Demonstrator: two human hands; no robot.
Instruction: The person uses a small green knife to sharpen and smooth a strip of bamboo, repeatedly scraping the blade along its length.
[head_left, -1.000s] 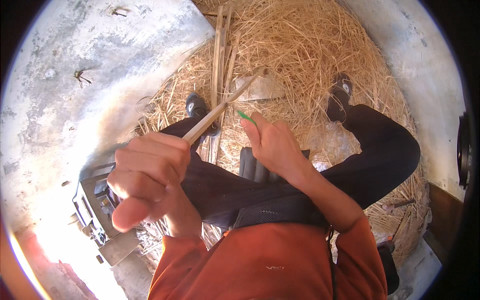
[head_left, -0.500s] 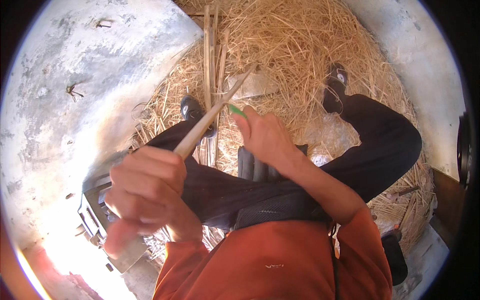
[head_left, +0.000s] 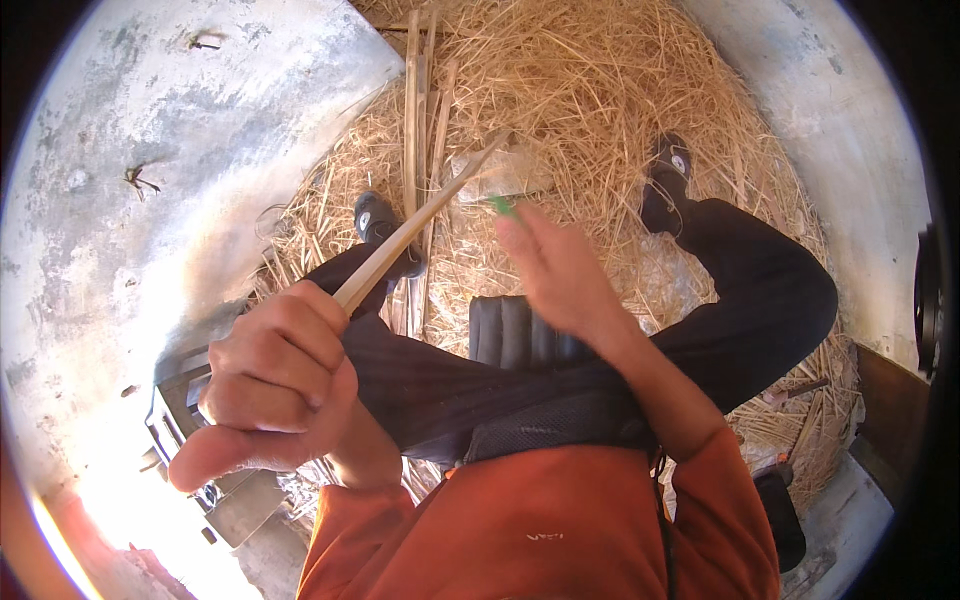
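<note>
Gripping a pale stick (head_left: 412,234) above straw (head_left: 620,90)

Note left hand (head_left: 275,378), closed around the stick's near end; right hand (head_left: 562,268), blurred, curled about a green object (head_left: 503,206) just right of the stick. Farther out, observe slats (head_left: 411,120) at far left and dark shoes (head_left: 660,195).

Ways past the wooden stick (head_left: 400,243): roomiest to its right.
We log its near end as closed off, wrapped by the left hand (head_left: 270,370). Right of its far half, the blurred right hand (head_left: 568,272) with a green item (head_left: 503,206) narrows the gap; past that hand, we find room above the straw (head_left: 600,90) as far as the right leg (head_left: 765,285). Below the stick, the left leg (head_left: 430,392) and a black padded object (head_left: 505,335) bar a low pass. Left of it, passage ends at the stained wall (head_left: 120,250).
</note>
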